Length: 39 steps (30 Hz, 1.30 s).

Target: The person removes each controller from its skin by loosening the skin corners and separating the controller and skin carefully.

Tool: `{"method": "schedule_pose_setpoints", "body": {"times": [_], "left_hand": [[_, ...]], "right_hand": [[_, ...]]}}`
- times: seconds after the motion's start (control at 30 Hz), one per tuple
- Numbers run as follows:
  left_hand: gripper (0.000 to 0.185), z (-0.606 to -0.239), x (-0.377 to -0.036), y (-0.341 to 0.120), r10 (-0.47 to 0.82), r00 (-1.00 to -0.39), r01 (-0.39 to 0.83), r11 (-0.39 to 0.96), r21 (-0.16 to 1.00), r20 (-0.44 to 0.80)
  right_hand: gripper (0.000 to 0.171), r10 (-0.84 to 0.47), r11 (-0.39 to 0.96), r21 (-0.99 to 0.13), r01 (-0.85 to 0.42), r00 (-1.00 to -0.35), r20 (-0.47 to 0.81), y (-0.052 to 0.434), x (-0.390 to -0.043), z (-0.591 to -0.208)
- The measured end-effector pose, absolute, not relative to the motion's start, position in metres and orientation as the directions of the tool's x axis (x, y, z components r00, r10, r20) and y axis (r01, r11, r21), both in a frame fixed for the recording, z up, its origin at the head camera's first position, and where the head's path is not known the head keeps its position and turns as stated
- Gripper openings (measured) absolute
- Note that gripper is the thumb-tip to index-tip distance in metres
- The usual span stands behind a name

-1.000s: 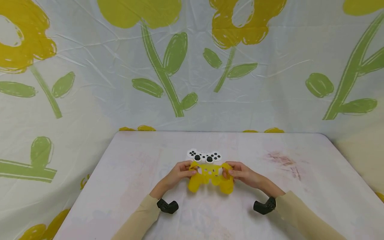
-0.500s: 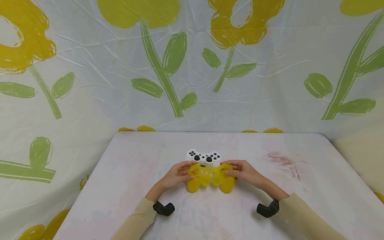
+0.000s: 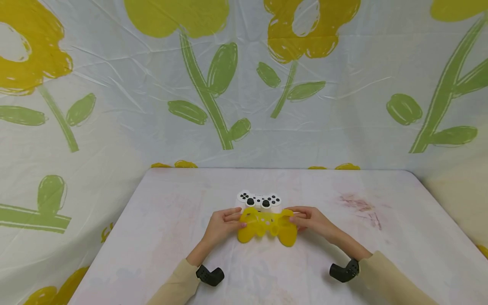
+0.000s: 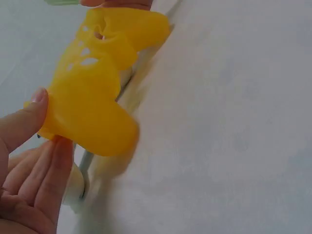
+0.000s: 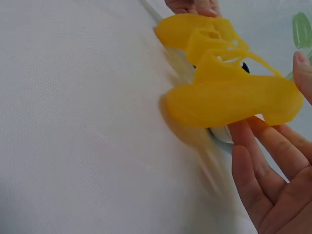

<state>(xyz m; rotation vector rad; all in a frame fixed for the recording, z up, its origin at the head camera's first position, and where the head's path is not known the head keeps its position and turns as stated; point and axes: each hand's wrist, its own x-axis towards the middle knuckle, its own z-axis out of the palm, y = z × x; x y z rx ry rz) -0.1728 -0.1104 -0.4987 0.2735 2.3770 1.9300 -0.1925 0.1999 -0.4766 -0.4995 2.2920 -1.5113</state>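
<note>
A yellow, soft-looking controller cover (image 3: 286, 233) with cut-out holes is held between both hands, a little above the table in the wrist views. My left hand (image 3: 223, 224) pinches its left side, thumb on top and fingers underneath. On the opposite side my right hand (image 3: 314, 221) grips the cover the same way, its fingers beneath the yellow edge (image 5: 234, 100). Just behind the cover lies a white game controller (image 3: 259, 198) with black sticks and buttons, its near part hidden by the cover in the head view.
The table (image 3: 190, 190) has a pale cloth with reddish marks (image 3: 360, 202) toward the right. A flower-printed curtain (image 3: 343, 106) hangs behind and at the sides. Dark wrist cameras (image 3: 210, 275) sit at both cuffs.
The yellow cover has turned from a raised tilt to a flatter pose, its upper face showing more. Both hands have shifted their grip slightly along its sides; the white controller stays put.
</note>
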Motion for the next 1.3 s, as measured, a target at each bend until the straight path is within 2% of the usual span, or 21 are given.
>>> {"method": "schedule_pose_setpoints", "body": {"times": [0.2,0.47,0.63,0.9,1.3], "left_hand": [[0.047,-0.497,-0.165,-0.109,0.195,-0.980,0.023,0.298,0.954,-0.038],[0.035,-0.500,-0.159,-0.101,0.139,-0.990,0.008,0.329,0.944,-0.040],[0.029,-0.497,-0.156,-0.087,0.118,-0.993,0.032,0.297,0.954,-0.003],[0.030,-0.491,-0.154,-0.054,0.070,-0.996,0.067,0.192,0.979,0.054],[0.031,-0.495,-0.162,-0.008,0.018,-0.997,0.080,0.134,0.988,0.079]], "right_hand": [[0.062,-0.539,0.334,-0.935,-0.119,-0.838,-0.086,0.209,-0.188,-0.484],[0.054,-0.484,0.374,-0.918,-0.130,-0.872,-0.073,0.211,-0.176,-0.486],[0.050,-0.449,0.364,-0.923,-0.125,-0.892,-0.057,0.216,-0.171,-0.480],[0.045,-0.332,0.333,-0.940,-0.071,-0.942,-0.046,0.237,-0.173,-0.476],[0.052,-0.181,0.376,-0.926,0.015,-0.979,-0.090,0.266,-0.178,-0.475]]}}
